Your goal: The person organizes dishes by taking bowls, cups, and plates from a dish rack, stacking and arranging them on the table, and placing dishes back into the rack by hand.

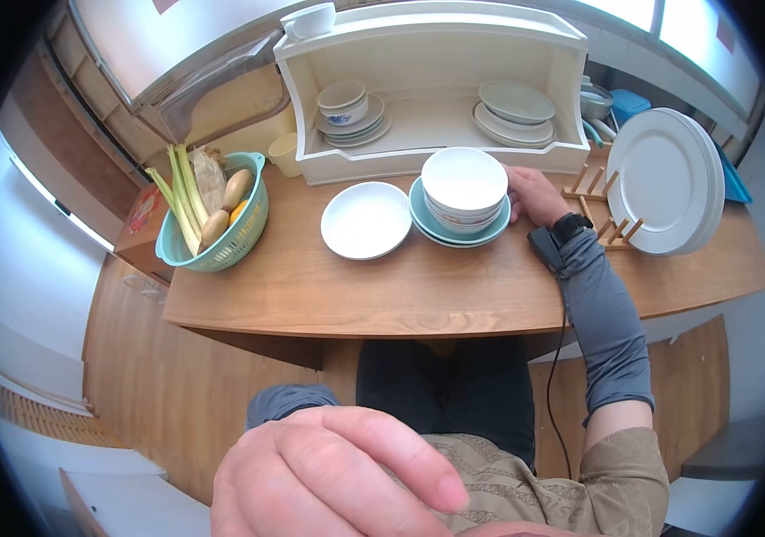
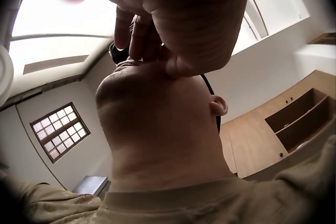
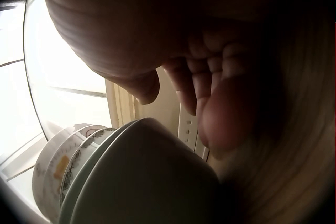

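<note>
My right hand (image 1: 535,195) rests on the wooden table just right of stacked bowls, its fingers loosely bent. White bowls (image 1: 465,179) sit inside wider teal ones (image 1: 459,237). In the right wrist view the hand (image 3: 152,30) arches above the tilted-looking teal bowls (image 3: 147,177), and nothing shows in its grasp. Left of the stack lies a shallow white dish (image 1: 365,220). Raised close to the head camera, my left hand (image 1: 329,474) has loosely curled fingers; in the left wrist view this hand (image 2: 184,19) is at the face, its fingertips partly hidden.
A teal basket (image 1: 255,215) of vegetables stands at the table's left, near a yellow cup (image 1: 285,155). Behind the bowls, a white shelf (image 1: 441,166) holds dishes. Large white plates (image 1: 664,179) stand upright in a wooden rack (image 1: 617,234) at right. A cable (image 1: 551,385) hangs from the right wrist.
</note>
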Motion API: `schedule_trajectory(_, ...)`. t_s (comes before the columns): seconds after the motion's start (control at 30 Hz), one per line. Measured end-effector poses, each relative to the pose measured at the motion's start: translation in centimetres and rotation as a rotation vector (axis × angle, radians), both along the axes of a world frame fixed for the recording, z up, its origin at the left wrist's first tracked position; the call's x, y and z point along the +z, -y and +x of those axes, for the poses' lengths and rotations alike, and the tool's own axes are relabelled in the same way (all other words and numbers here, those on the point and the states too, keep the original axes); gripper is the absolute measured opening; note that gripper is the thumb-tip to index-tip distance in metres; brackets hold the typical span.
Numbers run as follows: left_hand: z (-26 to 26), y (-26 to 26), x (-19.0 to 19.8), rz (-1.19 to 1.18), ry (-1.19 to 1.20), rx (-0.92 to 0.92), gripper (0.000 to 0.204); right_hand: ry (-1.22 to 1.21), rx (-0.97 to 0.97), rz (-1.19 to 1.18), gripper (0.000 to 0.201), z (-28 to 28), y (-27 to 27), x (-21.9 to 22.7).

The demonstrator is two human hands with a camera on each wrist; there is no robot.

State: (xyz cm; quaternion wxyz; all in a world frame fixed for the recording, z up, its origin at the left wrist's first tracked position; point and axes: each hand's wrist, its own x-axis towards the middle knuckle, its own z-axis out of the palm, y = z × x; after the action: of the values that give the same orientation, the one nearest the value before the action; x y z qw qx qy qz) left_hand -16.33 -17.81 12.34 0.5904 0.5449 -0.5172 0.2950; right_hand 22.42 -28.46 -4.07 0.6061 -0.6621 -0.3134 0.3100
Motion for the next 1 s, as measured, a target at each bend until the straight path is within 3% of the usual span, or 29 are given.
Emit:
schedule_trajectory(0.03, -0.1, 0.5, -0.2, -0.003, 0.000, 0.000, 0.006, 0.000, 0.000, -0.003, 0.043, 0.0, 0.0, -0.2)
schedule_trajectory(0.1, -0.5, 2.1, -0.9, -0.248, -0.005, 0.161, 0.005, 0.002, -0.007, 0.003, 0.042, 0.2, 0.0, -0.3)
schedule_trajectory(0.23, -1.2, -0.3, -0.9, -0.209, -0.066, 0.105, 0.005, 0.040, -0.019, -0.047, 0.041, 0.3, 0.2, -0.4)
schedule_trajectory(0.33, -1.3, -2.8, -1.0, -0.053, 0.092, 0.027, 0.004, 0.015, -0.046, -0.029, 0.040, 0.2, 0.2, -0.6)
schedule_trajectory(0.47, -1.2, -3.9, -1.7, -0.112, -0.015, 0.468, 0.022, 0.007, -0.031, -0.017, 0.039, 0.4, 0.5, -0.7)
schedule_trajectory(0.53, 0.2, -5.8, -3.1, -0.072, -0.140, 0.807, 0.017, 0.049, -0.030, -0.022, 0.040, 0.2, 0.6, -0.5)
schedule_trajectory(0.57, 2.2, -7.1, -4.9, -0.145, -0.132, 0.858, 0.008, 0.033, -0.034, -0.017, 0.040, 0.2, 0.6, -0.6)
schedule_trajectory(0.6, 2.8, -8.5, -6.1, -0.133, -0.341, 1.049, 0.013, 0.063, -0.012, -0.027, 0.040, 0.4, 0.6, -0.6)
schedule_trajectory(0.67, 5.4, -12.4, -10.0, -0.302, -0.619, 1.014, 0.021, 0.111, 0.016, -0.039, 0.042, 0.1, 0.7, -0.2)
schedule_trajectory(0.73, 5.9, -16.7, -14.7, -0.305, -0.821, 1.166, 0.025, 0.101, 0.006, -0.027, 0.043, -0.2, 0.8, -0.3)
schedule_trajectory(0.77, 5.9, -17.4, -15.7, -0.288, -0.818, 1.162, 0.025, 0.101, 0.004, -0.027, 0.044, -0.2, 0.8, -0.1)
schedule_trajectory(0.83, 5.6, -18.2, -17.4, -0.242, -1.054, 1.259, 0.027, 0.104, 0.000, -0.032, 0.048, -0.4, 0.8, 0.0)
schedule_trajectory(1.0, 5.7, -18.7, -19.0, -0.267, -0.955, 1.323, 0.026, 0.067, 0.019, 0.017, 0.060, -0.3, 0.7, -0.2)
